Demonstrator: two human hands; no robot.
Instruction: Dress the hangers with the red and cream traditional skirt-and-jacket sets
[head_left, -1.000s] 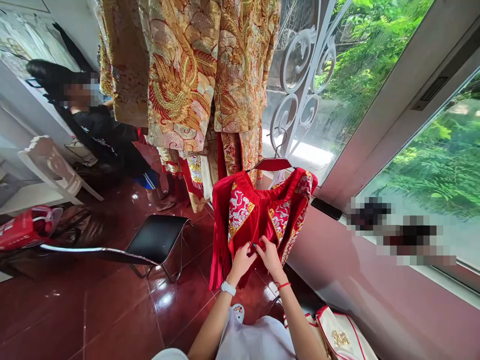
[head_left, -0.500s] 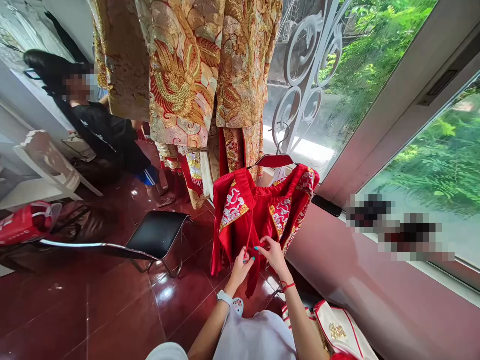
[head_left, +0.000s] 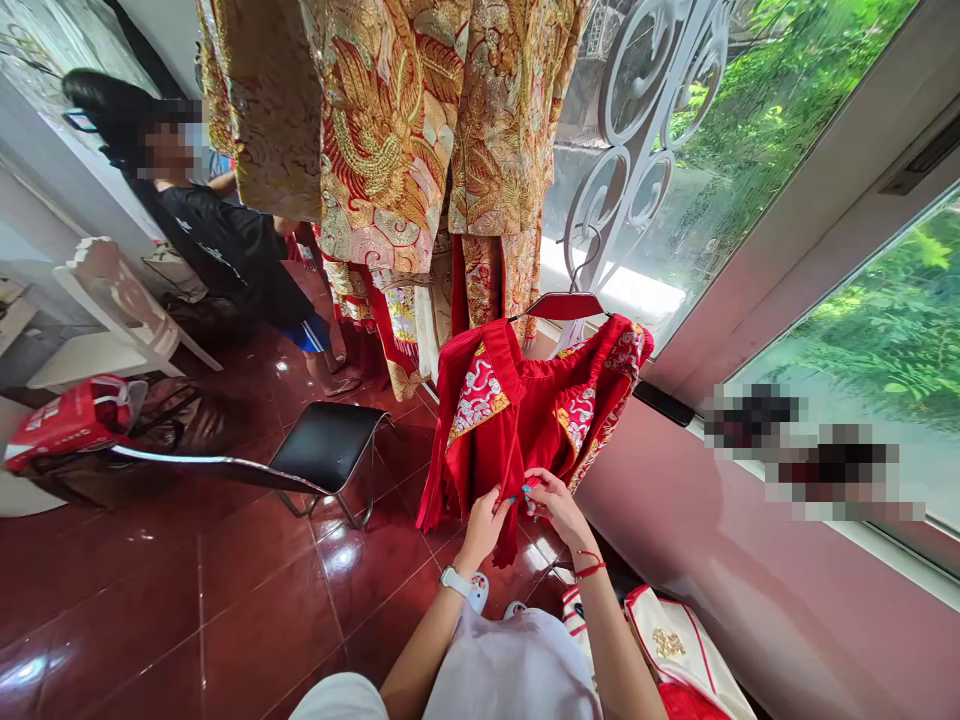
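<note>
A small red embroidered jacket [head_left: 517, 410] hangs on a red hanger [head_left: 564, 303] hooked to a white iron window grille [head_left: 637, 150]. My left hand [head_left: 487, 520] pinches the jacket's red front edge low down. My right hand [head_left: 551, 500], a red cord round its wrist, grips the same edge just beside it, fingers closed on the fabric. Both hands meet at the jacket's lower front opening.
Gold and red embroidered robes [head_left: 390, 140] hang above. A black stool [head_left: 330, 445] stands on the red tiled floor to the left. Another person in black [head_left: 217, 250] stands beyond it. A white and red bag [head_left: 675, 645] lies at my right, by the pink window ledge [head_left: 750, 590].
The view has shifted slightly up and right. My hands stay together on the jacket's front, working a little lower along the edge than before.
</note>
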